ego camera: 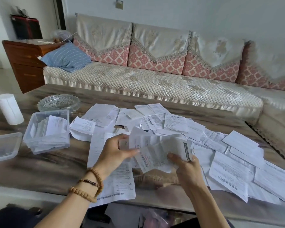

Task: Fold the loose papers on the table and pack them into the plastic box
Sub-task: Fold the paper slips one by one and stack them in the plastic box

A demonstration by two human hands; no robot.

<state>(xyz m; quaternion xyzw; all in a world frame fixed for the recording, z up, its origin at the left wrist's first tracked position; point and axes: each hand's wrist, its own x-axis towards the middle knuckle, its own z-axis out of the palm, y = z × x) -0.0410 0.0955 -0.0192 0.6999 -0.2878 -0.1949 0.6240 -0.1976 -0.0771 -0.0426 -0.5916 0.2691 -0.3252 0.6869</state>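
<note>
Both hands hold one crumpled printed paper point(152, 153) above the table. My left hand point(115, 152) grips its left edge with thumb on top and fingers underneath. Gripping the paper's right, partly folded side is my right hand point(184, 165), thumb on the near face. Loose papers point(171, 122) lie scattered over the middle and right of the table, some overlapping. One long sheet point(117, 183) lies under my left wrist. The clear plastic box point(48, 130) stands at the left with several folded papers inside.
The box's clear lid point(3, 147) lies at the far left edge. Behind the box stand a glass dish point(59, 102) and a white roll point(9, 109). Past the wooden table point(56, 165) runs a long sofa point(155, 83). A wooden cabinet point(25, 63) is at the back left.
</note>
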